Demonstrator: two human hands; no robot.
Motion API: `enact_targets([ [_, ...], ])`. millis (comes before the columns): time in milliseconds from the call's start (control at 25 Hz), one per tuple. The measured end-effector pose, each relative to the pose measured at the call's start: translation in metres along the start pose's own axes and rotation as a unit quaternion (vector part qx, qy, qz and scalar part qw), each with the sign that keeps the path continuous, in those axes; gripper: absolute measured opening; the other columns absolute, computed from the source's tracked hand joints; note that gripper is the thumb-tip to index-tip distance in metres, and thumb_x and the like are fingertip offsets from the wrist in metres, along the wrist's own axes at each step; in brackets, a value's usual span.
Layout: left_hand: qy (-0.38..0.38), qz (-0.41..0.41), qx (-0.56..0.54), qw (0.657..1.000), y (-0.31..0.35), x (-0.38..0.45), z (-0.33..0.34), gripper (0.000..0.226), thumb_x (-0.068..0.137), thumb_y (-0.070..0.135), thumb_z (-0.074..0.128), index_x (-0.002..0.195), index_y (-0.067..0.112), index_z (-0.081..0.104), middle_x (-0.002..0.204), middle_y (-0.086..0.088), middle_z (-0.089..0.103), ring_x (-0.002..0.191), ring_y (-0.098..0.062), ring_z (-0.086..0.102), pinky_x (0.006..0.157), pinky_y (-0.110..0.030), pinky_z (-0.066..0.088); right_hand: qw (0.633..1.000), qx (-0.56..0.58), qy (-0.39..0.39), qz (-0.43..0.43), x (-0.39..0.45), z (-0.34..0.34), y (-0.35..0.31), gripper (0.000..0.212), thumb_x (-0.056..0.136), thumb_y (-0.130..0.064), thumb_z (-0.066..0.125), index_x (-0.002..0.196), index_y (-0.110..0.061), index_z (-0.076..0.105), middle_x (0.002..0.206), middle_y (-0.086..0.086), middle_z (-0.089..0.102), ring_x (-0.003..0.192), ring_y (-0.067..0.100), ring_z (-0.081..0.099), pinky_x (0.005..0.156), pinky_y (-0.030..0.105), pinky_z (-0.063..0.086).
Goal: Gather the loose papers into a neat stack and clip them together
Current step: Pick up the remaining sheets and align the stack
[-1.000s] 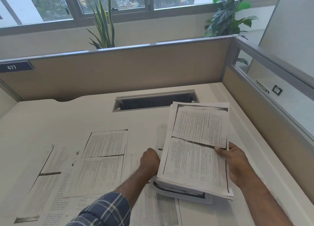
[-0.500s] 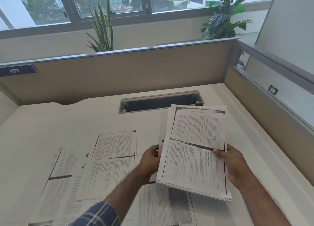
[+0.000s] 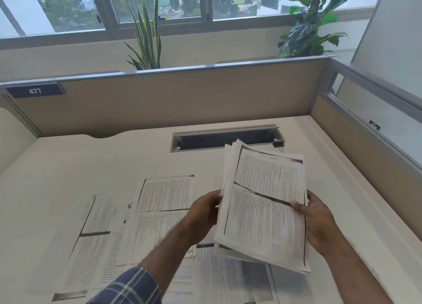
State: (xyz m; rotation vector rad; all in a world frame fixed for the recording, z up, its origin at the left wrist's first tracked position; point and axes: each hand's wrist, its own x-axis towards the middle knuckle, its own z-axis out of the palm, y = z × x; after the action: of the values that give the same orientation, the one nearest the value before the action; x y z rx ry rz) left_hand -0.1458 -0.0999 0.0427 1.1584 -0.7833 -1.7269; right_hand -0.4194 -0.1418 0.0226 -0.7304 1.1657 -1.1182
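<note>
I see a pale cream surface [image 3: 68,166] filling the middle and lower frame. Loose printed sheets [image 3: 164,212] lie flat on it at lower left and centre, overlapping one another, some running off the bottom edge. A long rectangular cable slot [image 3: 223,140] is cut into it at upper centre. A small black binder clip [image 3: 278,143] sits at the slot's right end.

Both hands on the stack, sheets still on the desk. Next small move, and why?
Probably square the stack: the left hand and right hand hold its sides above the desk, and its top edges are fanned. Then collect the loose sheets lying left of it.
</note>
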Motion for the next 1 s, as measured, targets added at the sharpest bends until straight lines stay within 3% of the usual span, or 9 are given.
enact_targets([
  [120, -0.093, -0.036, -0.195, 0.976, 0.001, 0.004, 0.009, 0.037, 0.087, 0.012, 0.044, 0.109, -0.001, 0.071, 0.106, -0.017, 0.069, 0.099, -0.032, 0.064, 0.094, -0.048, 0.051, 0.999, 0.029, 0.009, 0.012, 0.000, -0.007, -0.006, 0.029, 0.091, 0.005, 0.056, 0.118, -0.002, 0.064, 0.110, 0.019, 0.073, 0.090, 0.031, 0.075, 0.071, 0.042, 0.063],
  [200, -0.080, -0.048, -0.139, 0.986, -0.004, 0.013, 0.017, 0.037, 0.094, 0.007, 0.047, 0.126, 0.000, 0.064, 0.115, -0.018, 0.071, 0.106, -0.035, 0.066, 0.099, -0.052, 0.050, 0.998, 0.063, 0.020, 0.008, 0.002, -0.015, -0.014, 0.027, 0.092, 0.005, 0.053, 0.113, -0.004, 0.067, 0.101, 0.012, 0.076, 0.081, 0.023, 0.077, 0.061, 0.034, 0.063],
  [280, 0.052, -0.045, 0.039, 0.997, -0.015, 0.031, 0.026, 0.031, 0.096, 0.010, 0.053, 0.124, 0.002, 0.065, 0.114, -0.015, 0.073, 0.107, -0.034, 0.069, 0.098, -0.050, 0.054, 0.996, 0.090, 0.027, 0.001, 0.006, -0.023, -0.021, 0.031, 0.093, 0.005, 0.052, 0.118, -0.007, 0.065, 0.097, 0.006, 0.078, 0.080, 0.019, 0.076, 0.061, 0.030, 0.062],
  [360, 0.184, -0.008, 0.308, 0.934, -0.025, 0.041, 0.040, 0.025, 0.095, 0.015, 0.055, 0.115, 0.003, 0.065, 0.109, -0.008, 0.069, 0.109, -0.033, 0.066, 0.096, -0.047, 0.055, 0.994, 0.105, 0.036, -0.009, 0.011, -0.029, -0.025, 0.036, 0.093, 0.004, 0.052, 0.125, -0.007, 0.063, 0.102, 0.005, 0.077, 0.083, 0.017, 0.076, 0.062, 0.029, 0.062],
  [520, 0.180, -0.059, 0.617, 0.764, -0.052, 0.044, 0.065, 0.061, 0.087, 0.052, 0.057, 0.138, 0.023, 0.038, 0.132, -0.005, 0.042, 0.128, -0.028, 0.039, 0.104, -0.044, 0.034, 0.993, 0.112, 0.045, -0.015, 0.017, -0.034, -0.029, 0.043, 0.086, -0.001, 0.060, 0.129, -0.008, 0.062, 0.122, 0.014, 0.069, 0.101, 0.024, 0.071, 0.078, 0.038, 0.062],
  [640, 0.219, -0.061, 0.506, 0.832, -0.058, 0.050, 0.074, 0.050, 0.085, 0.051, 0.059, 0.126, 0.029, 0.041, 0.130, -0.003, 0.047, 0.123, -0.024, 0.046, 0.107, -0.041, 0.042, 0.992, 0.116, 0.050, -0.006, 0.020, -0.038, -0.026, 0.044, 0.085, -0.001, 0.061, 0.129, -0.008, 0.062, 0.125, 0.015, 0.068, 0.112, 0.031, 0.065, 0.082, 0.043, 0.058],
  [760, 0.233, -0.046, 0.383, 0.893, -0.065, 0.065, 0.061, 0.022, 0.096, 0.027, 0.059, 0.115, 0.027, 0.047, 0.123, -0.007, 0.056, 0.092, -0.012, 0.058, 0.072, -0.012, 0.057, 0.992, 0.114, 0.053, -0.002, 0.021, -0.038, -0.022, 0.039, 0.093, 0.004, 0.053, 0.128, -0.008, 0.062, 0.121, 0.013, 0.070, 0.101, 0.025, 0.071, 0.078, 0.039, 0.061],
  [840, 0.206, -0.085, 0.367, 0.903, -0.067, 0.068, 0.051, 0.021, 0.087, 0.034, 0.063, 0.103, 0.039, 0.051, 0.132, -0.009, 0.058, 0.106, -0.017, 0.061, 0.089, -0.022, 0.057, 0.992, 0.114, 0.049, 0.001, 0.019, -0.035, -0.022, 0.037, 0.094, 0.004, 0.051, 0.126, -0.009, 0.063, 0.115, 0.009, 0.072, 0.088, 0.020, 0.075, 0.070, 0.035, 0.063],
  [1000, 0.174, -0.137, 0.613, 0.758, -0.041, 0.052, 0.047, 0.033, 0.097, 0.029, 0.049, 0.128, 0.019, 0.051, 0.133, -0.007, 0.051, 0.129, -0.025, 0.045, 0.109, -0.039, 0.038, 0.992, 0.116, 0.043, 0.006, 0.015, -0.028, -0.019, 0.033, 0.093, 0.005, 0.051, 0.119, -0.010, 0.066, 0.108, 0.007, 0.074, 0.080, 0.018, 0.076, 0.064, 0.033, 0.063],
])
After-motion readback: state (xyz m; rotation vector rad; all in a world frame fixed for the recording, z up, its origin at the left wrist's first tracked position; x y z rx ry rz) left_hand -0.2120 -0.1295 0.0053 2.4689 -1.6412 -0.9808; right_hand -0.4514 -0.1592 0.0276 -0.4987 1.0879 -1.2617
